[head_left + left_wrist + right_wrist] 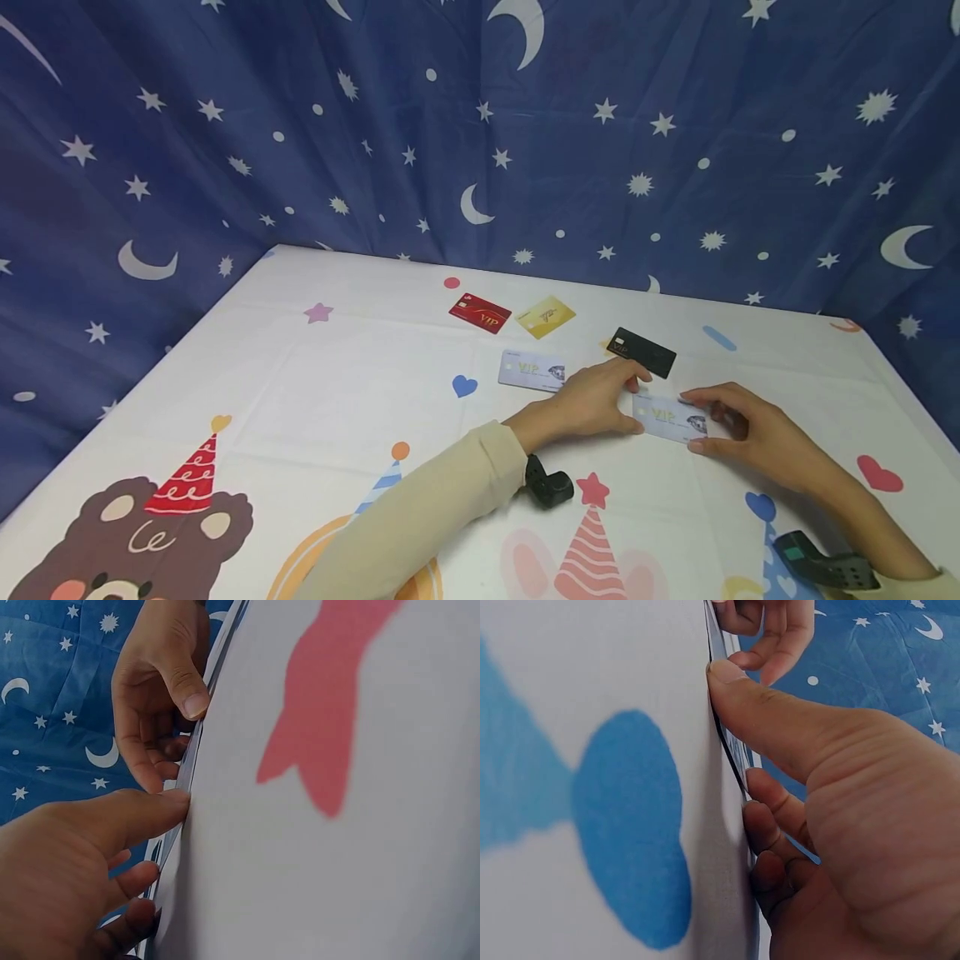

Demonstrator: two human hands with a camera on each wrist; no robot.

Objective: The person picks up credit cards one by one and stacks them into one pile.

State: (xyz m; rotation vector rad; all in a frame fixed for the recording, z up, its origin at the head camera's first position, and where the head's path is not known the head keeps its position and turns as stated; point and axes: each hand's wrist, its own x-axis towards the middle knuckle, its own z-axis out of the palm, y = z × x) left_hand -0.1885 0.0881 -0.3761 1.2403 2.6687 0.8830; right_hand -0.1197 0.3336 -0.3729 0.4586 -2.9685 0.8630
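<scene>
Five cards lie about the hands on the table. My right hand (pixel 757 429) holds the right end of a silver VIP card (pixel 667 418), thumb at its near edge and index finger at its far edge. At the same card's left end is my left hand (pixel 596 398), thumb on the near corner and fingertips by the far corner. A black card (pixel 642 352) lies just beyond the left fingertips. A second silver VIP card (pixel 525 370) sits left of that hand, its right end close to the knuckles. In both wrist views the held card shows nearly edge-on.
Farther back lie a red VIP card (pixel 480 313) and a gold card (pixel 547 317). The white tablecloth (pixel 360 367) carries printed hearts, stars and party animals. Behind the table hangs a blue curtain (pixel 420 133) with moons and stars.
</scene>
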